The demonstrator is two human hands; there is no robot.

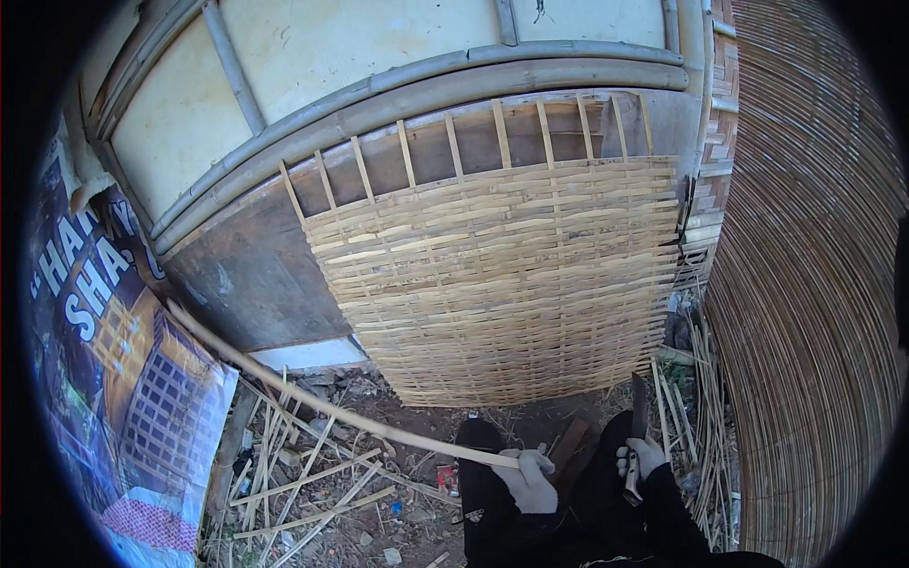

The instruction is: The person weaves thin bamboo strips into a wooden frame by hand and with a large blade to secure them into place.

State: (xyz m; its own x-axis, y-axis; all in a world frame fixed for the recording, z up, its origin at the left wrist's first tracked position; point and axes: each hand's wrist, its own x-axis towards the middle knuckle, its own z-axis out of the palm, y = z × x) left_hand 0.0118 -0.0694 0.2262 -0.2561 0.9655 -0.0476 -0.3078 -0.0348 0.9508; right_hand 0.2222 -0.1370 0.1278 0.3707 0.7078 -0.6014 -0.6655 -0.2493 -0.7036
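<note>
My left hand [532,481], in a pale work glove, is closed around the near end of a long bamboo strip [333,409]. That strip bends away to the far left, toward the printed banner. In my gloved right hand [646,458] is a large knife [639,402] with a dark blade pointing up and away from me; its handle end shows below my fingers. Ahead of both hands a woven bamboo panel [502,275] leans on the wall, bare upright slats sticking out along its top. Neither hand touches the panel.
Loose bamboo strips [322,483] litter the dirt ground at left, with more strips [705,407] at right. A large printed banner [133,379] hangs at left. A tall screen of thin reeds [814,284] rises at right. Bamboo poles [426,90] cross the wall.
</note>
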